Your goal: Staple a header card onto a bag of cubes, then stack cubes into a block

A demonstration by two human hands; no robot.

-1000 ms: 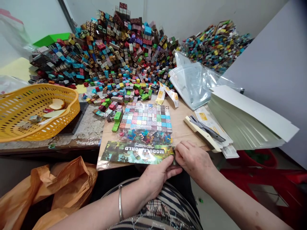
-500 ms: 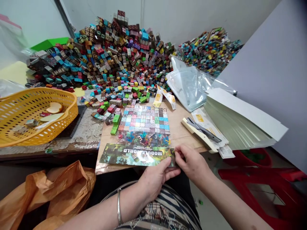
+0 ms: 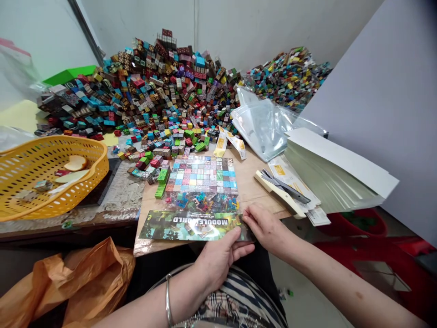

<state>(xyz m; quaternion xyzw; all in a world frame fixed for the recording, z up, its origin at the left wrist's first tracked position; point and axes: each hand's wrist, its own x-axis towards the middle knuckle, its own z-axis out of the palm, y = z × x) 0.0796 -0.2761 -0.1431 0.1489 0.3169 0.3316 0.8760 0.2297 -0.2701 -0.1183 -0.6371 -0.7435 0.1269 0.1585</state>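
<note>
A printed card reading MODULE WORLD [image 3: 191,226] lies upside down to me along the front of the wooden board. My left hand [image 3: 221,257] grips its lower right part, thumb on top and fingers beneath. My right hand [image 3: 261,225] pinches the card's right end, fingers pressed together. Directly behind the card is a clear bag with a grid of colourful blocks [image 3: 203,175] and small coloured figures [image 3: 201,200]. Whether card and bag are joined is unclear. To the right, a cream stapler [image 3: 280,193] rests on the board.
Piles of small blocks [image 3: 153,91] fill the back. A yellow basket [image 3: 99,171] stands left. Clear plastic bags [image 3: 261,127], paper labels [image 3: 235,143] and a stack of white cards [image 3: 341,171] lie right. An orange bag [image 3: 85,282] is below left, near a row of green blocks [image 3: 162,182].
The view has shifted slightly. Both hands keep their grip on the card, with my right hand's fingertips a little nearer its top right corner.
</note>
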